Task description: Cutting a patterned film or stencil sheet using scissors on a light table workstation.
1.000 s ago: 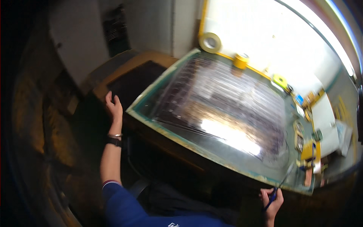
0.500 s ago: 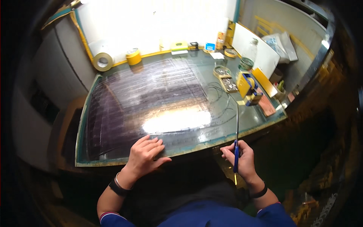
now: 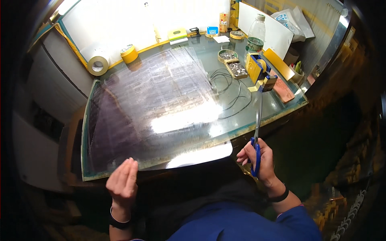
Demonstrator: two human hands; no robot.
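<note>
My left hand (image 3: 123,178) is at the near left edge of the table, its fingers pressed together at the rim of a large clear film sheet (image 3: 173,90) with rows of dark printing. The grip itself is partly hidden, but the fingers look pinched on the sheet's edge. This sheet lies over the table, and its glossy near edge sticks out past the table's front. Off to the right, my right hand (image 3: 266,160) is closed around the blue handles of a pair of scissors (image 3: 258,124). The blades point away from me, toward the tape dispenser.
On the glass-topped table (image 3: 237,120) are a loose dark cord (image 3: 229,82), tins of small metal pieces (image 3: 236,69), a blue tape dispenser (image 3: 263,74) and a plastic bottle (image 3: 256,34). Tape rolls (image 3: 129,54) stand along the back by a bright white panel (image 3: 120,24).
My left hand has moved left and toward me, from lying spread to fingers pressed together. The film sheet now overhangs the front edge. The scissors have turned, showing their handle loops.
</note>
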